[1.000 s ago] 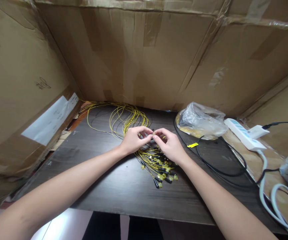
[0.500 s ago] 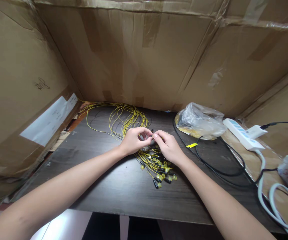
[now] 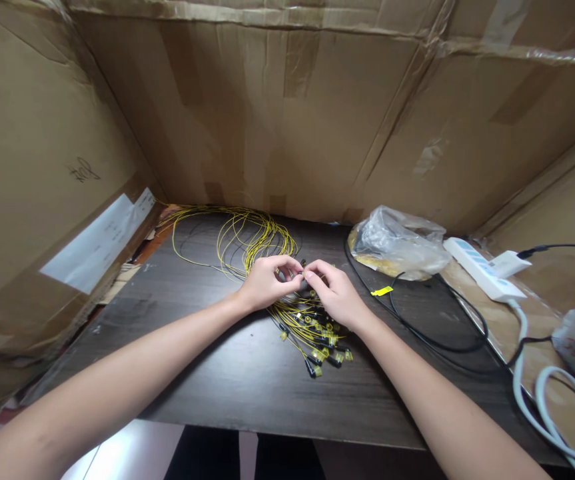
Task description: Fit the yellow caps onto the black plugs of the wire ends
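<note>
- The left hand (image 3: pixel 270 281) has its thumb and index finger drawn together in a pinch, its fingertips meeting the right hand's.
- The right hand (image 3: pixel 333 287) pinches likewise, thumb against index finger.
- Between the fingertips is a small connector piece (image 3: pixel 303 274), mostly hidden; how much of it each hand grips I cannot tell.
- Below and around the hands, a bundle of thin yellow cables (image 3: pixel 270 239) lies on the dark table (image 3: pixel 207 360), looping to the far left.
- Its black connectors with yellow caps (image 3: pixel 318 372) fan out on the near side, partly under the right hand.
- Far right of the hands sits a crumpled clear plastic bag (image 3: pixel 400 243), near a black cable (image 3: pixel 437 343) with a yellow tag (image 3: pixel 382 291).
- Farther right lies a white power strip (image 3: pixel 482 270) with an adapter (image 3: pixel 510 264) plugged in.
- Cardboard walls (image 3: pixel 247 120) stand at the far side, left and right.
</note>
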Demonstrator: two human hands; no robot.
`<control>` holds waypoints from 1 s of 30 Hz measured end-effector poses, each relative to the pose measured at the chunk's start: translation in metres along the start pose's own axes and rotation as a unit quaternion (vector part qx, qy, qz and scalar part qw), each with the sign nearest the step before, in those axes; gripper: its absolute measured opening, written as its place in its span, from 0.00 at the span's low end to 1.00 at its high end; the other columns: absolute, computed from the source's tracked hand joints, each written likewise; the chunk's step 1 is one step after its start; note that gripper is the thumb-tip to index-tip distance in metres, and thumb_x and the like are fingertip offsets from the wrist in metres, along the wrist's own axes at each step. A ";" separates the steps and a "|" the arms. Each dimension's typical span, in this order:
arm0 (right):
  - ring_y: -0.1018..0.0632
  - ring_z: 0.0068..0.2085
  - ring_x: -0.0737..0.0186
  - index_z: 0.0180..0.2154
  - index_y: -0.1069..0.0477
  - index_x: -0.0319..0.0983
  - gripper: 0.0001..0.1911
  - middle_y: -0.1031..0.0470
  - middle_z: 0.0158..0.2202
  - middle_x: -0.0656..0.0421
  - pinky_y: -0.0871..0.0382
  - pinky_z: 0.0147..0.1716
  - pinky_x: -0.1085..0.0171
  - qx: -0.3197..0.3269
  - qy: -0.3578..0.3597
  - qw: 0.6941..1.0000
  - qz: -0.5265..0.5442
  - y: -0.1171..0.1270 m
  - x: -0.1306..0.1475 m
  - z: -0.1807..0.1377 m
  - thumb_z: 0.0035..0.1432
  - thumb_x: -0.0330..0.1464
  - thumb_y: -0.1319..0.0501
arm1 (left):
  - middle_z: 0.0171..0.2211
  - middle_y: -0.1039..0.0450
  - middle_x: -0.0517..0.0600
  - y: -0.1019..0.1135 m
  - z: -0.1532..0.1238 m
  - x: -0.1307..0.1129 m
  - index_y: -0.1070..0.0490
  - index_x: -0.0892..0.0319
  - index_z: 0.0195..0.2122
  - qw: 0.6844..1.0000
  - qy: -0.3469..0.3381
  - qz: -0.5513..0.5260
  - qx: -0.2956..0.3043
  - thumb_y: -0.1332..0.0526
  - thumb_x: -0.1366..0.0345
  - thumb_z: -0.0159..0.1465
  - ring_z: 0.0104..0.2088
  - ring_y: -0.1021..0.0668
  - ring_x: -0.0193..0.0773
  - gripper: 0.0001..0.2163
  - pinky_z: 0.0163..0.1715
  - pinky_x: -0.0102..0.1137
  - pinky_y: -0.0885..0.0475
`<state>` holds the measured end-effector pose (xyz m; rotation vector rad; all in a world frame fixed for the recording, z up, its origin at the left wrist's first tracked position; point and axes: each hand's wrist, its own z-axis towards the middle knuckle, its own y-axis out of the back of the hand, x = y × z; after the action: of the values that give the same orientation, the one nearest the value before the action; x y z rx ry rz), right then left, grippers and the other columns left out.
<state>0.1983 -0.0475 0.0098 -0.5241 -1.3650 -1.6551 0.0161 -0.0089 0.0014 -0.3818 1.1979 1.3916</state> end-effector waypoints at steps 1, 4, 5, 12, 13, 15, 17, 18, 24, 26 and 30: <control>0.28 0.32 0.62 0.35 0.30 0.40 0.11 0.26 0.32 0.58 0.37 0.33 0.64 -0.004 -0.002 1.000 0.004 0.000 0.000 0.000 0.66 0.38 0.44 | 0.28 0.21 0.49 0.000 0.000 0.000 0.21 0.62 0.35 1.000 0.006 -0.006 0.000 0.34 0.68 0.58 0.27 0.23 0.32 0.05 0.27 0.24 0.29; 0.29 0.31 0.62 0.35 0.31 0.40 0.10 0.27 0.31 0.59 0.37 0.32 0.64 0.000 -0.008 1.000 0.005 0.001 0.000 0.000 0.65 0.39 0.43 | 0.29 0.21 0.50 0.001 0.001 -0.001 0.20 0.62 0.36 1.000 0.008 -0.012 0.002 0.34 0.66 0.59 0.27 0.24 0.32 0.07 0.27 0.25 0.29; 0.30 0.31 0.62 0.34 0.31 0.40 0.12 0.28 0.30 0.60 0.37 0.32 0.64 0.005 -0.007 1.000 0.003 0.001 -0.001 0.000 0.66 0.40 0.45 | 0.30 0.20 0.50 0.001 0.001 -0.001 0.20 0.62 0.36 1.000 0.003 -0.010 0.003 0.34 0.65 0.60 0.27 0.24 0.32 0.07 0.27 0.25 0.29; 0.29 0.31 0.61 0.27 0.34 0.40 0.20 0.29 0.26 0.59 0.38 0.33 0.63 0.014 0.003 1.000 -0.017 0.000 -0.002 0.000 0.69 0.41 0.50 | 0.29 0.22 0.50 0.000 0.000 -0.002 0.21 0.63 0.35 1.000 -0.012 -0.002 0.007 0.35 0.65 0.59 0.25 0.25 0.31 0.06 0.25 0.24 0.30; 0.29 0.31 0.61 0.28 0.32 0.40 0.18 0.28 0.27 0.59 0.38 0.34 0.63 0.008 0.003 1.000 -0.019 0.000 -0.001 0.000 0.68 0.41 0.49 | 0.29 0.22 0.49 0.000 0.000 -0.002 0.22 0.63 0.35 1.000 -0.007 -0.002 0.007 0.35 0.66 0.59 0.26 0.25 0.31 0.06 0.25 0.24 0.30; 0.29 0.31 0.62 0.32 0.30 0.40 0.13 0.27 0.29 0.59 0.37 0.33 0.63 -0.005 0.001 1.000 -0.013 0.001 0.000 0.000 0.66 0.39 0.46 | 0.28 0.22 0.49 0.000 0.000 -0.001 0.22 0.63 0.34 1.000 0.003 -0.006 0.007 0.34 0.66 0.58 0.26 0.25 0.31 0.06 0.26 0.24 0.30; 0.29 0.31 0.62 0.34 0.30 0.40 0.10 0.27 0.30 0.59 0.37 0.32 0.64 -0.011 -0.007 1.000 -0.003 0.001 0.001 0.000 0.63 0.38 0.43 | 0.29 0.21 0.49 0.000 0.000 -0.001 0.22 0.63 0.35 1.000 0.007 -0.011 0.009 0.34 0.66 0.58 0.26 0.24 0.31 0.06 0.26 0.24 0.30; 0.29 0.30 0.62 0.34 0.30 0.40 0.09 0.27 0.30 0.60 0.37 0.31 0.64 -0.010 -0.011 1.000 0.001 0.001 0.000 0.000 0.63 0.38 0.43 | 0.29 0.21 0.49 0.000 0.000 -0.001 0.21 0.63 0.35 1.000 0.006 -0.012 0.010 0.34 0.66 0.59 0.26 0.24 0.31 0.06 0.26 0.24 0.30; 0.30 0.29 0.62 0.25 0.35 0.40 0.21 0.31 0.24 0.60 0.37 0.31 0.64 0.016 -0.001 1.000 0.013 -0.001 -0.004 0.000 0.69 0.42 0.50 | 0.29 0.21 0.49 -0.001 -0.002 -0.001 0.22 0.62 0.35 1.000 -0.019 0.009 0.009 0.34 0.65 0.59 0.24 0.25 0.30 0.06 0.25 0.24 0.31; 0.30 0.28 0.62 0.25 0.35 0.40 0.21 0.31 0.24 0.60 0.38 0.31 0.63 0.016 0.001 1.000 0.006 -0.001 -0.004 0.000 0.69 0.42 0.50 | 0.29 0.21 0.49 -0.001 -0.002 0.000 0.22 0.62 0.35 1.000 -0.016 0.009 0.008 0.34 0.66 0.58 0.24 0.25 0.30 0.06 0.25 0.24 0.31; 0.28 0.31 0.61 0.30 0.32 0.40 0.17 0.28 0.28 0.59 0.37 0.33 0.63 0.001 0.009 1.000 -0.004 0.000 0.000 0.000 0.68 0.39 0.49 | 0.29 0.21 0.49 0.000 0.000 0.000 0.21 0.62 0.35 1.000 -0.005 -0.006 0.000 0.34 0.66 0.59 0.25 0.25 0.31 0.06 0.26 0.25 0.30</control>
<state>0.1982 -0.0475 0.0094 -0.5022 -1.3582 -1.6615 0.0161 -0.0091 0.0008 -0.3807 1.1855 1.3811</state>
